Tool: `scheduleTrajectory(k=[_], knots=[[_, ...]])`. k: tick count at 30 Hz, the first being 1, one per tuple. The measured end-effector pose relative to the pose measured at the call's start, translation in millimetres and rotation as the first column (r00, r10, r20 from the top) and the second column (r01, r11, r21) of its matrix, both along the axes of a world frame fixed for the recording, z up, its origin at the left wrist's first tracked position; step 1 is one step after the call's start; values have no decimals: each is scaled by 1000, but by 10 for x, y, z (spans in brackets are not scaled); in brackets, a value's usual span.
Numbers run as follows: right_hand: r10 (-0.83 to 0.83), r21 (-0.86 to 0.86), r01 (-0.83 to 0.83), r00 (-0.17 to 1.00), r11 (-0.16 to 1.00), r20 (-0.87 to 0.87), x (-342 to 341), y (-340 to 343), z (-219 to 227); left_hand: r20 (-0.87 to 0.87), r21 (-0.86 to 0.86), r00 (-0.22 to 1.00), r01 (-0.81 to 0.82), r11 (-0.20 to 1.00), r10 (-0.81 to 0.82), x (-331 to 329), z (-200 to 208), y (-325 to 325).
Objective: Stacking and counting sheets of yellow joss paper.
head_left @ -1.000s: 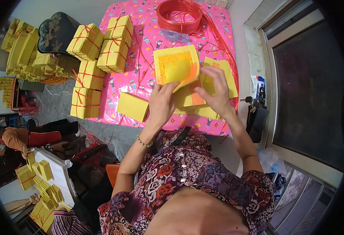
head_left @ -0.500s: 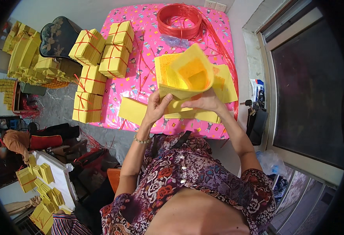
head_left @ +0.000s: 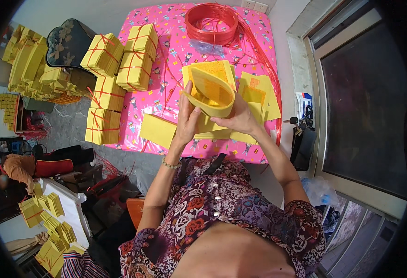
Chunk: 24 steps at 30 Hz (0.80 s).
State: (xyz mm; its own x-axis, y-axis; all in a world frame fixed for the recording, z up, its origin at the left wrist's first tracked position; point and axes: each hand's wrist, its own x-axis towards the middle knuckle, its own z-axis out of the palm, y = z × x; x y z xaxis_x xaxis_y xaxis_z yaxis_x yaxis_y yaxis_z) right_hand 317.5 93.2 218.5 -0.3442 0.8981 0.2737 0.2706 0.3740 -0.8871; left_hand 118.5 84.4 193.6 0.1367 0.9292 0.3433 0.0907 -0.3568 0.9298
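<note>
My left hand (head_left: pixel 186 118) and my right hand (head_left: pixel 239 119) grip a sheaf of yellow paper (head_left: pixel 216 110) from its two sides, above the table. It is bent over into a rounded loop on the right, and its inner face shows orange. The left thumb presses the near side; the left fingers lie along the left edge. My right thumb lies at the lower edge, the other right fingers mostly hidden behind the paper. More yellow sheets (head_left: pixel 206 67) with an orange patch lie just behind, others (head_left: pixel 261 92) to the right, and a flat stack (head_left: pixel 158 130) to the left.
Yellow paper bundles (head_left: pixel 135 69) tied with red strips stand at the table's left. A red strapping coil (head_left: pixel 213 25) sits at the back, its strands trailing down the right edge of the pink cloth (head_left: pixel 141 104). A person (head_left: pixel 22 169) is at another table (head_left: pixel 76 204), lower left.
The raised flap of the paper has come down and toward me, so the loop is tighter and lower. My left hand has slid farther up the paper's left edge.
</note>
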Motion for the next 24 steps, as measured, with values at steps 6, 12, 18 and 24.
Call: scheduleTrajectory(k=[6,12,18,24], knots=[[-34,-262,4,994,965,-108,42,-46,-15,212,-105,977,22,994,1,148,239,6],[-10,-473,-133,958,871,-288,116,-63,138,259,-269,966,59,961,14,148,513,-2],[-166,-562,-98,902,821,-399,78,-99,239,405,-554,912,295,779,-58,99,686,69],[-185,-629,-174,867,757,-463,80,-102,286,476,-533,875,369,762,-91,97,595,116]])
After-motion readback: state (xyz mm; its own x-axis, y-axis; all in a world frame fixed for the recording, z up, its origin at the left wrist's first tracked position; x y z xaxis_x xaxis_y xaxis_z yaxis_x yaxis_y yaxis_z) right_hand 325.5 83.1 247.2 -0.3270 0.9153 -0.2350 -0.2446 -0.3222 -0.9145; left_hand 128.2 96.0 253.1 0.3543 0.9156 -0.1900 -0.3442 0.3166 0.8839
